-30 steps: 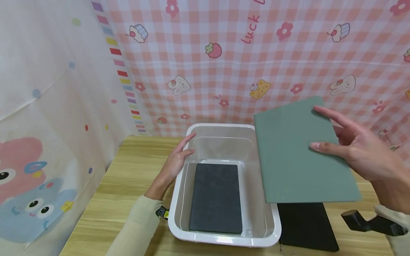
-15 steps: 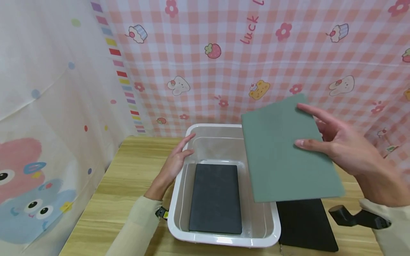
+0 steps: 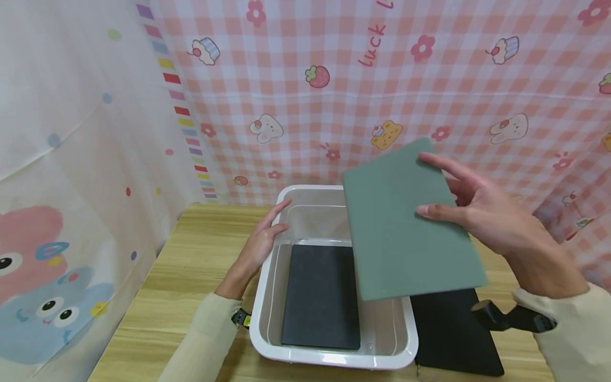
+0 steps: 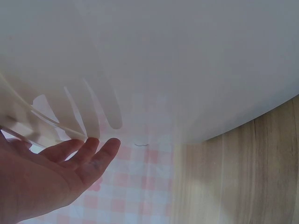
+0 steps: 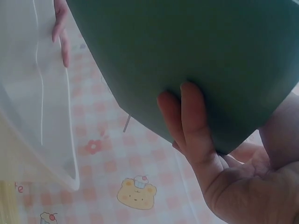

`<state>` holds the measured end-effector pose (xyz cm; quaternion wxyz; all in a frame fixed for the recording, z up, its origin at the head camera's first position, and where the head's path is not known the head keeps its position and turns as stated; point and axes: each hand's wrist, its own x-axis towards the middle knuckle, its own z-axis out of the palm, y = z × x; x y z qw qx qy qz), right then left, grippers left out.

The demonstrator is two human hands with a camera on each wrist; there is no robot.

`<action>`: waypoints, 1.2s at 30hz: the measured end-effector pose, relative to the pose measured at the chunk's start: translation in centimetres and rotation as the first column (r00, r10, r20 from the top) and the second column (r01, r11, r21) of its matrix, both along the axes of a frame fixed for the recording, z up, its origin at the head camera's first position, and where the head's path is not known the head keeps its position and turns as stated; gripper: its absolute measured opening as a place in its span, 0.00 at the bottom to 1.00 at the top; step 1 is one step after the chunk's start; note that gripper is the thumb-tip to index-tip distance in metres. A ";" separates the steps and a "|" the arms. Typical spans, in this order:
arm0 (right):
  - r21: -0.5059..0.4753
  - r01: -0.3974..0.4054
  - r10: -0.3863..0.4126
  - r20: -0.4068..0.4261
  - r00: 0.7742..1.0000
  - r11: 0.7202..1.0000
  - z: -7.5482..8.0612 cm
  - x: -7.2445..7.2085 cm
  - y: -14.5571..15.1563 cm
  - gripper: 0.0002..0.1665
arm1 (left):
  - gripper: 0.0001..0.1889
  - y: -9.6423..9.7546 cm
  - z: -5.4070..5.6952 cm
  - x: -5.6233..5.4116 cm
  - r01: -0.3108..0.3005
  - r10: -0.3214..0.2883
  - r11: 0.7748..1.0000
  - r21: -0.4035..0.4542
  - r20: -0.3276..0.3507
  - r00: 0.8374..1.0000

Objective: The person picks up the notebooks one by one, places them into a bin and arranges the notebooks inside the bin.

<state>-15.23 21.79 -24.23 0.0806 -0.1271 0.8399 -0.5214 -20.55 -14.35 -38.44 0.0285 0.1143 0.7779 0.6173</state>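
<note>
My right hand [image 3: 491, 212] grips a green notebook [image 3: 401, 233] by its right edge, thumb across the near cover and other fingers behind. The notebook is tilted in the air, overlapping the right side of a white plastic basin [image 3: 334, 358] in the head view. A thin ribbon [image 5: 126, 122] sticks out from it in the right wrist view. Flat on the basin's floor, toward the left, lies a dark grey notebook [image 3: 322, 297]. My left hand [image 3: 258, 246] holds the basin's left rim; in the left wrist view its fingers [image 4: 103, 156] lie against the outer wall.
A black notebook [image 3: 458, 334] lies on the wooden table [image 3: 200, 239], right of the basin and partly behind the green one. A pink checked cloth [image 3: 296, 106] hangs behind the table, a white printed curtain [image 3: 95, 159] at the left.
My right hand has carried the green notebook leftward, farther over the basin, with a slight turn. My left hand, the basin and the other two notebooks have stayed in place.
</note>
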 end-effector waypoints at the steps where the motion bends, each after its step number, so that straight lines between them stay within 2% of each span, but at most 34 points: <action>1: 0.005 0.003 -0.003 0.000 1.000 1.000 0.1 -0.1 -0.2 0.50 | 0.28 0.0 0.0 0.0 0.001 -0.001 1.000 -0.001 -0.002 1.000; 4: 0.017 0.013 -0.013 -0.003 1.000 1.000 0.2 -0.3 -0.8 0.50 | 0.28 0.0 0.0 0.0 0.001 -0.001 1.000 -0.004 -0.004 1.000; 10: 0.004 -0.022 0.022 -0.001 1.000 1.000 0.4 -0.7 -1.8 0.51 | 0.28 0.0 -0.1 0.0 0.001 -0.001 1.000 0.004 0.010 1.000; 21: 0.004 -0.010 0.010 0.002 1.000 1.000 0.7 -1.1 -3.2 0.51 | 0.28 0.0 0.1 0.0 -0.005 0.005 1.000 -0.004 0.009 1.000; 29: -0.041 -0.035 0.035 0.002 0.999 0.999 0.5 -1.5 -4.5 0.50 | 0.28 0.0 0.1 0.0 -0.009 0.009 1.000 0.001 0.009 1.000; 36: -0.033 -0.022 0.023 0.030 0.999 0.999 0.0 -1.8 -5.6 0.50 | 0.28 0.0 0.1 0.0 -0.009 0.009 1.000 -0.009 -0.001 1.000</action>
